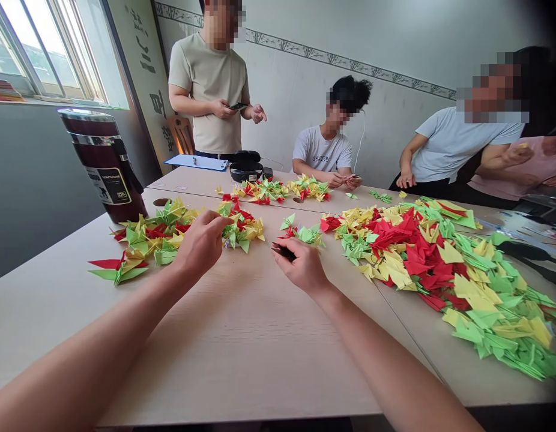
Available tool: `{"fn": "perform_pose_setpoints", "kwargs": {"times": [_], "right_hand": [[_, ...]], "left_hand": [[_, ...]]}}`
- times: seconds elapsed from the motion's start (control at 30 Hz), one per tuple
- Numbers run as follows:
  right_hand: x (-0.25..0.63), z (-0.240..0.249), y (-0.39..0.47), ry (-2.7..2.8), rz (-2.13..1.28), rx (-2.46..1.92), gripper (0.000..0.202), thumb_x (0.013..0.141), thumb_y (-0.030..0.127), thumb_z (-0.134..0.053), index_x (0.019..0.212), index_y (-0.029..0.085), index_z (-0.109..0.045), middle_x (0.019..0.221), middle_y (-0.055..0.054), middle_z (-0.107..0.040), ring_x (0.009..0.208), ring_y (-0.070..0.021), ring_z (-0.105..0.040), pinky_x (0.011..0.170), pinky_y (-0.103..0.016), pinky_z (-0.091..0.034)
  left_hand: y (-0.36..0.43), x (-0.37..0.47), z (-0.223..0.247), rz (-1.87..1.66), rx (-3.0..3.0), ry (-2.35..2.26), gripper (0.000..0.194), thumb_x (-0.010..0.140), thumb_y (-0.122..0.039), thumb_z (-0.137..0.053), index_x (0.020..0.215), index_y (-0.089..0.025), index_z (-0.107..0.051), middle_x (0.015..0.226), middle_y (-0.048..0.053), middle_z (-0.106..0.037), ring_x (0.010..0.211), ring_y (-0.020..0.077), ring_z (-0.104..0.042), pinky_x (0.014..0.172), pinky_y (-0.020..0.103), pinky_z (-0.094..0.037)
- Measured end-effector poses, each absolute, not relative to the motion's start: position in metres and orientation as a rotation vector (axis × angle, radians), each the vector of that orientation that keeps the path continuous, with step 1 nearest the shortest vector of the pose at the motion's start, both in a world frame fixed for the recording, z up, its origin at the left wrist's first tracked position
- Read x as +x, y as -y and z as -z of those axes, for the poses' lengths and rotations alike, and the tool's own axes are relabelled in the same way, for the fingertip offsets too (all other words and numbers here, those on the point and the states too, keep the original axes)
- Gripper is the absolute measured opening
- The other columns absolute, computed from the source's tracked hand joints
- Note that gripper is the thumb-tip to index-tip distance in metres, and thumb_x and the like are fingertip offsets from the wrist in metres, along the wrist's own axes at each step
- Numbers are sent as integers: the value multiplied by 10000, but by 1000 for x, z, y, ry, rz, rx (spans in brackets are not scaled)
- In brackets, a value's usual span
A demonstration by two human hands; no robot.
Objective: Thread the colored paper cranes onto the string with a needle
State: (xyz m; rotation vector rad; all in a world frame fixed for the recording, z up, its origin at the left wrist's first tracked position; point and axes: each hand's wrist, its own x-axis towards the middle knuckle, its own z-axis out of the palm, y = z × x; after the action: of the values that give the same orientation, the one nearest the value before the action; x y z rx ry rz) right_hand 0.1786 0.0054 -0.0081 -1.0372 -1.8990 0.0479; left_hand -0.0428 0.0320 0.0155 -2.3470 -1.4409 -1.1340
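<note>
My left hand (202, 243) is over a heap of folded green, yellow and red paper pieces (170, 231), its fingers bent together at the right part of the heap; what they hold, if anything, is hidden. Closed round a small dark object (283, 252), my right hand (302, 267) is just in front of a small cluster of green and red folded paper (310, 235). A red and green folded paper piece (118, 270) lies at the near left end of the heap.
A dark red vacuum flask (102, 168) stands at the left. A large pile of folded paper (422, 258) covers the right side of the table (242, 360). Across it are a blue clipboard (197, 162), a black case (246, 169) and several people.
</note>
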Motion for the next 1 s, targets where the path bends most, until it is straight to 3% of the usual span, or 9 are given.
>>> {"fn": "perform_pose_setpoints", "kwargs": {"times": [0.13, 0.27, 0.43, 0.57, 0.7, 1.0], "right_hand": [[175, 9, -3, 1911, -145, -1060, 123, 765, 231, -566, 833, 202, -665, 796, -51, -686, 737, -186, -621, 690, -299, -489], [166, 9, 3, 1844, -422, -1101, 150, 768, 311, -591, 829, 200, -671, 757, -37, -683, 677, -172, -611, 629, -285, -485], [158, 11, 8, 1768, -771, -1049, 251, 747, 344, -621, 950, 199, -657, 828, -26, -677, 742, -170, -614, 661, -284, -493], [157, 14, 5, 1698, -963, -979, 270, 740, 323, -622, 975, 194, -649, 869, -27, -666, 799, -170, -611, 729, -300, -493], [157, 14, 4, 1552, -949, -1014, 253, 706, 284, -638, 937, 179, -640, 849, -28, -654, 787, -155, -600, 726, -281, -485], [155, 13, 4, 1440, -1114, -988, 216, 671, 287, -661, 866, 194, -650, 793, -5, -649, 641, -107, -555, 503, -204, -413]], "left_hand": [[-23, -34, -18, 1445, -2354, 1380, 278, 838, -171, -389, 936, -193, -648, 921, 59, -547, 865, 159, -548, 745, 267, -454], [-12, -19, -13, 1800, -2486, 1389, 182, 817, -209, -468, 899, -187, -628, 905, 56, -541, 833, 153, -546, 673, 253, -475], [-9, -7, -2, 2051, -2599, 1487, 134, 761, -231, -535, 851, -185, -624, 865, 44, -538, 804, 150, -546, 673, 270, -468], [-8, -4, -1, 2447, -2618, 1652, 193, 688, -264, -626, 855, -171, -605, 769, 14, -567, 684, 124, -537, 620, 257, -443], [-6, -2, -5, 2831, -2530, 1756, 257, 612, -255, -710, 825, -158, -604, 720, -14, -587, 648, 99, -532, 633, 245, -440], [-2, 1, -11, 3225, -2335, 1961, 296, 536, -200, -763, 775, -148, -597, 753, -27, -592, 671, 83, -559, 719, 267, -454]]}}
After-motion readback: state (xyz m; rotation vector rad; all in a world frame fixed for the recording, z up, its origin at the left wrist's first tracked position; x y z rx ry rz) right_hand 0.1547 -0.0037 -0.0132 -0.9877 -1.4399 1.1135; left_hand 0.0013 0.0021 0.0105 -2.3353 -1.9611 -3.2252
